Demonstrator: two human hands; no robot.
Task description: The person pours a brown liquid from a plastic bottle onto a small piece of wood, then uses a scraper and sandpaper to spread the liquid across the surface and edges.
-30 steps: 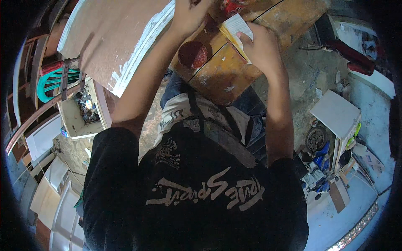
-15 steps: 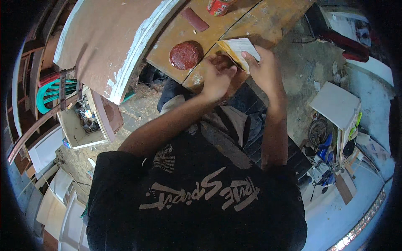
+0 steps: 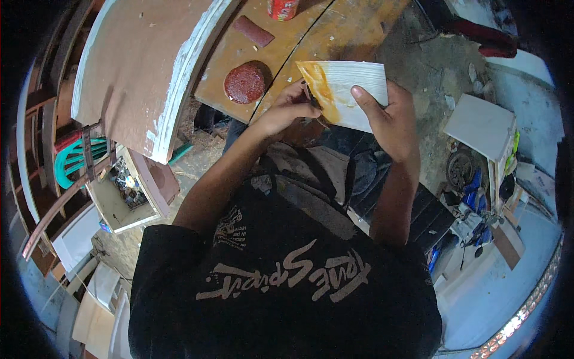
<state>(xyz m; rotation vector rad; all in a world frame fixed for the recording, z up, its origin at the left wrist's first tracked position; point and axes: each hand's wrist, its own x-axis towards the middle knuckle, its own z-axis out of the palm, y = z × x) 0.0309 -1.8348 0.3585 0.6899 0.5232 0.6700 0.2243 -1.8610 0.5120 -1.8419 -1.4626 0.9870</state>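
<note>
A flat white piece with fine parallel grain lines (image 3: 353, 81) is held up in front of me, a wet-looking yellow-brown smear covering its left end. My right hand (image 3: 394, 119) grips its right side, thumb on the near face and fingers behind. At the smeared left edge, my left hand (image 3: 286, 112) is closed, its thumb pointing right. Something dark shows between its fingers, too small to name. Left of that hand, a round, glossy reddish-brown thing (image 3: 244, 82) lies on the wooden table (image 3: 287, 51).
Farther up the table are a reddish-brown rectangular strip (image 3: 254, 31) and a red can (image 3: 282, 8). A large brown panel with white-smeared edges (image 3: 143, 66) stands at left, above an open box of small bits (image 3: 122, 191). A white-topped stand (image 3: 480, 127) is at right.
The white piece has turned so its broad smeared face shows, where before it was tilted more edge-on. My left hand has shifted left and closed near its edge. The view has shifted slightly.
</note>
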